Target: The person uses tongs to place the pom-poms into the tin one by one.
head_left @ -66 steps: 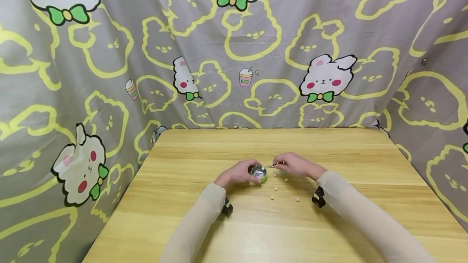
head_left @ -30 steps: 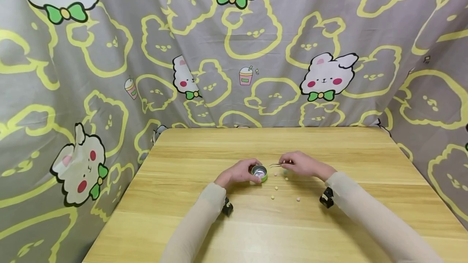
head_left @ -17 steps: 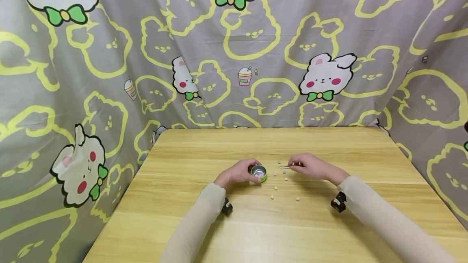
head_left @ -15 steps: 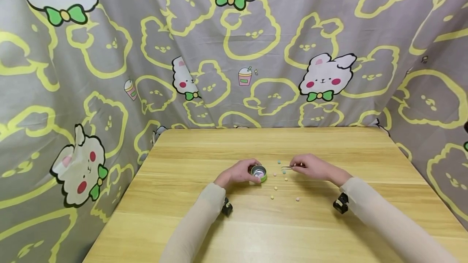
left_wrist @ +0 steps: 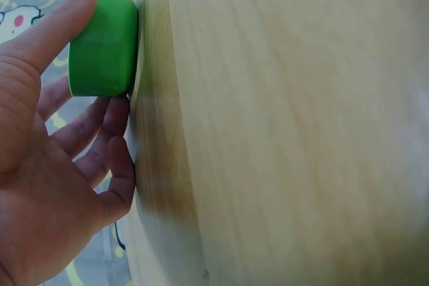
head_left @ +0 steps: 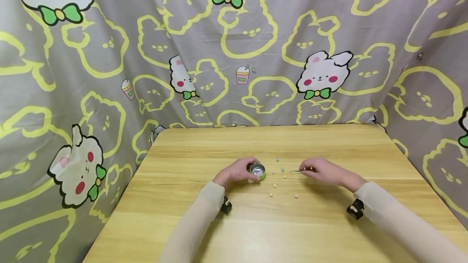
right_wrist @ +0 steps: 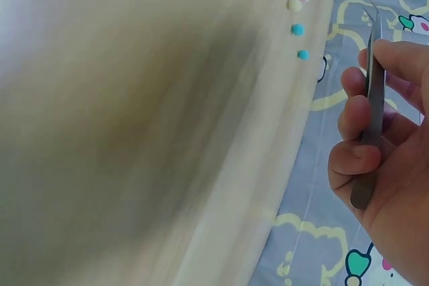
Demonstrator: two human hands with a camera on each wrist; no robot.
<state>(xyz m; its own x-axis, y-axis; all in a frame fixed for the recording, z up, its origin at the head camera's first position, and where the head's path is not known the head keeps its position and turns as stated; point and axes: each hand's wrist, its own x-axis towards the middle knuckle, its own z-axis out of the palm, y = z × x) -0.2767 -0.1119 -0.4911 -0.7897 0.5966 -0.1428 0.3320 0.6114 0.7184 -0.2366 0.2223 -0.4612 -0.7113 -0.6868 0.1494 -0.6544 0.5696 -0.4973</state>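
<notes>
My left hand holds a small round green tin, thumb on one side and fingers on the other; its open mouth shows a silvery inside with something pale pink at the bottom. My right hand pinches a pair of metal tweezers between thumb and fingers. The slim bent tips point left and stand slightly apart, with nothing visible between them. Between the hands lie several tiny pellets: a blue one, another blue one, a pink one and a yellow one.
Nearer the front of the wooden table lie two more yellow pellets, one of them a yellow pellet, and a pink pellet. A patterned grey curtain hangs behind the table and along both sides.
The tweezers were at the tin's rim with a pale pellet at their tips; my right hand has since drawn them away to the right, uncovering the blue pellets. My left hand keeps the tin in place.
</notes>
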